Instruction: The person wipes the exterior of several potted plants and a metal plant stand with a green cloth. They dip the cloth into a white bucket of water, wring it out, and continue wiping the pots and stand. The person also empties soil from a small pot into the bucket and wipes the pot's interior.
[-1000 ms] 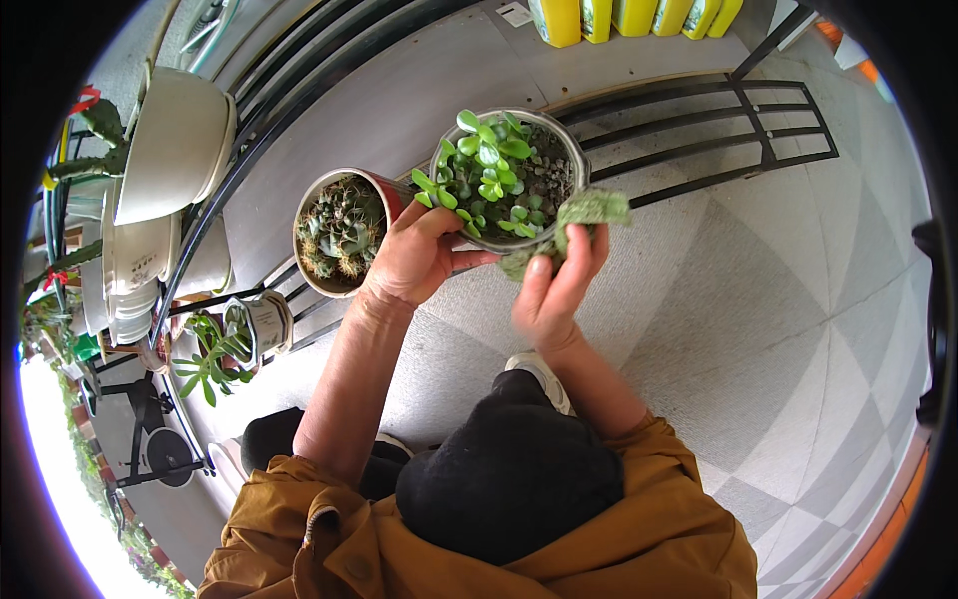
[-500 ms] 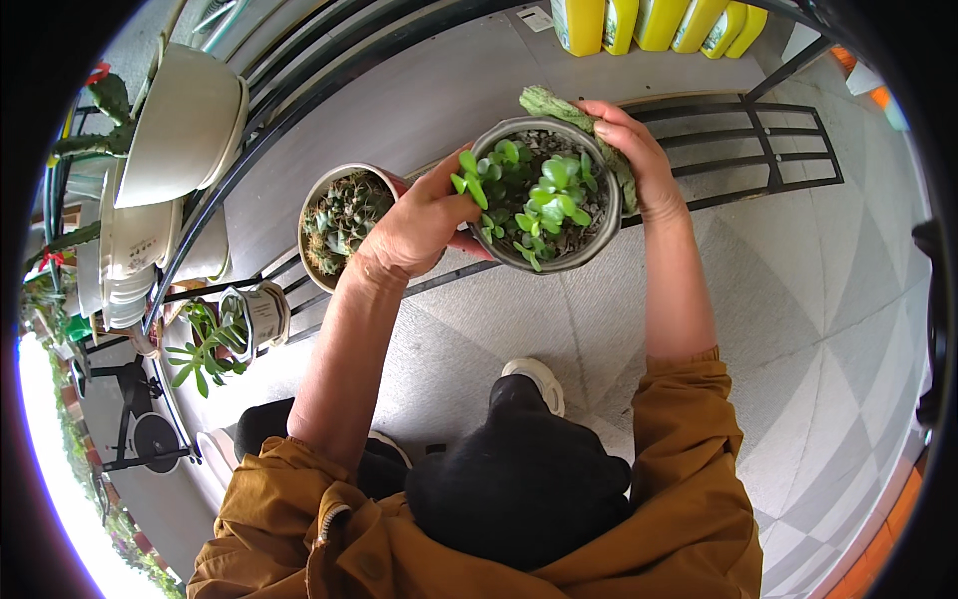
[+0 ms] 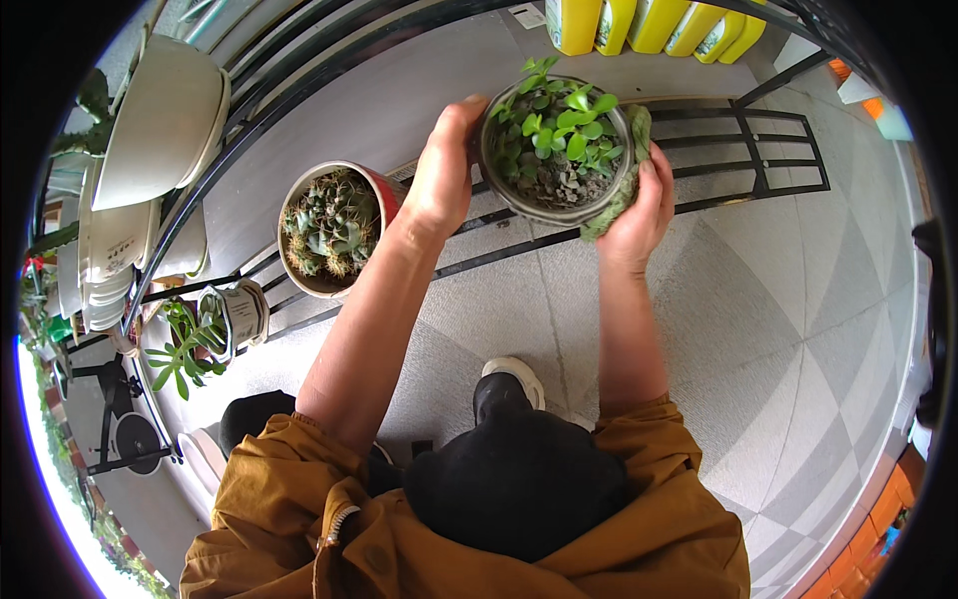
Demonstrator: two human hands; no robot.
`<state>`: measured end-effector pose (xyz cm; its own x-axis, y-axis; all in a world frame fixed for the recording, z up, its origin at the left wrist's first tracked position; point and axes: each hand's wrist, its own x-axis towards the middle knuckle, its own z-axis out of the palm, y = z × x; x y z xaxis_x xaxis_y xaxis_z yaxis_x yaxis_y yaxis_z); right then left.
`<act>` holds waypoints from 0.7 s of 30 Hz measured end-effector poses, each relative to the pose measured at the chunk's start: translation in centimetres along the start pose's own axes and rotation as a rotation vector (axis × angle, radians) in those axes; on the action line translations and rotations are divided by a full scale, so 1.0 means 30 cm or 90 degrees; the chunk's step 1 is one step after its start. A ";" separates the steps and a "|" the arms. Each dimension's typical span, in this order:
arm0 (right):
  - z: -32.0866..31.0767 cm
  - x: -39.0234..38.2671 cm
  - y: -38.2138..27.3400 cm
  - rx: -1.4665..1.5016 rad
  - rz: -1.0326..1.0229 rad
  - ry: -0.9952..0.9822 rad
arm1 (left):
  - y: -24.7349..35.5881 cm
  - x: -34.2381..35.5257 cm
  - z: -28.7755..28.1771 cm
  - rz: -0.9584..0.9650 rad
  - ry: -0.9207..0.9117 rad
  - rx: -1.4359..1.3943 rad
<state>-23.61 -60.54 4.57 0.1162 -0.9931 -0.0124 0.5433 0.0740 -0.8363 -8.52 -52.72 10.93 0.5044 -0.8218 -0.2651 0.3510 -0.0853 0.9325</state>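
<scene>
A round grey-brown pot [image 3: 496, 190] holds a leafy green succulent [image 3: 579, 130] growing in gravelly soil. My left hand [image 3: 447, 165] grips the pot's left side, its thumb up near the rim and the other fingers mostly hidden. On the right side, my right hand [image 3: 644, 220] is closed round a crumpled green cloth [image 3: 611, 212], which it presses along the pot's outer wall. Just left of my left forearm stands a red and white pot [image 3: 389, 195] with a clump of round spiny cacti [image 3: 334, 225].
Black metal rack bars [image 3: 709, 150] run beneath and beside the pots. Yellow containers [image 3: 659, 25] line the back. Large cream planters [image 3: 160, 120] are stacked at left, above another potted succulent [image 3: 185, 339]. Patterned floor tiles [image 3: 718, 329] lie below.
The succulent pot has turned, its leaves now toward the far side. The cloth and my right hand moved down the pot's right side; my left hand shifted farther up its left.
</scene>
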 end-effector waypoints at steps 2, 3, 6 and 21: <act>0.018 -0.044 0.018 -0.038 -0.063 0.048 | 0.009 0.047 0.019 -0.048 -0.033 -0.046; 0.024 -0.064 0.025 -0.038 -0.095 0.057 | 0.016 0.068 0.027 -0.079 -0.046 -0.068; 0.027 -0.102 0.036 -0.086 -0.153 0.102 | 0.037 0.111 0.034 -0.111 -0.102 -0.017; -0.020 0.367 -0.024 -0.021 0.358 -0.263 | -0.098 -0.171 0.044 -0.127 0.008 0.022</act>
<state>-23.23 -71.58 4.72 0.6827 -0.6889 -0.2436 0.2833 0.5569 -0.7808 -13.17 -49.00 9.88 0.4379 -0.7791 -0.4486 0.4180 -0.2654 0.8688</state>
